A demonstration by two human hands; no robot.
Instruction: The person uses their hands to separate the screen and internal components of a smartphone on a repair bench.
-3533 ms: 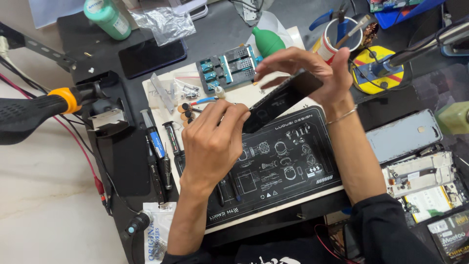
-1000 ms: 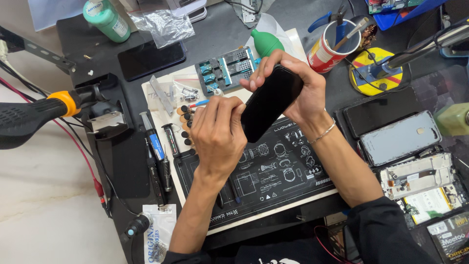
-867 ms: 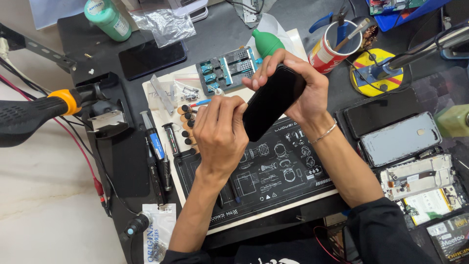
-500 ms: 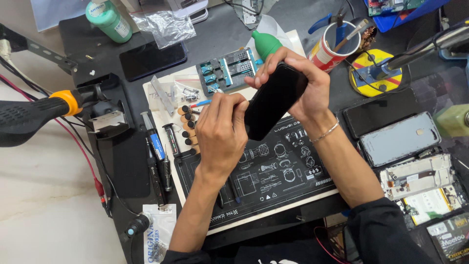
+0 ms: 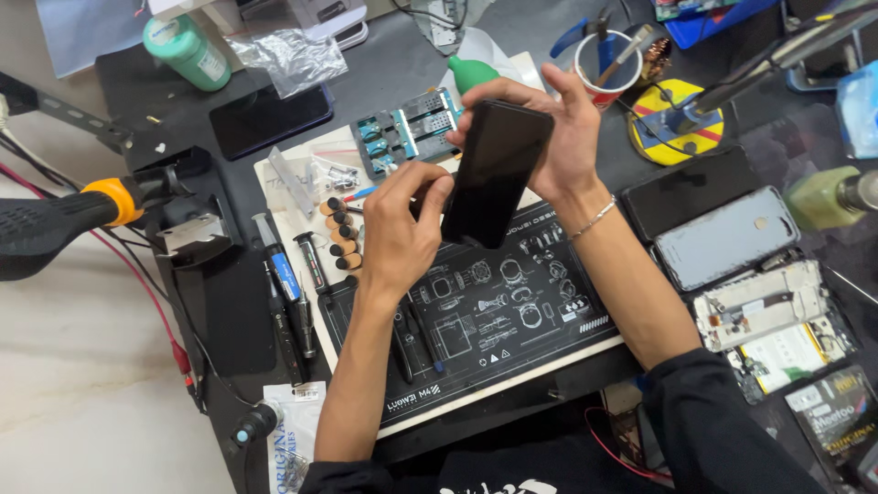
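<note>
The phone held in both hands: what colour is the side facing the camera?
Plain glossy black phone, seen in the head view.

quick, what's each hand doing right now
Left hand: fingertips pinched on the lower edge of the black phone.
Right hand: closed around the black phone.

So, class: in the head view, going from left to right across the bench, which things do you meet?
Orange-collared black tool handle → blue-barrelled screwdriver → left hand → black phone → right hand → yellow round stand → grey phone back cover → green bottle.
</note>
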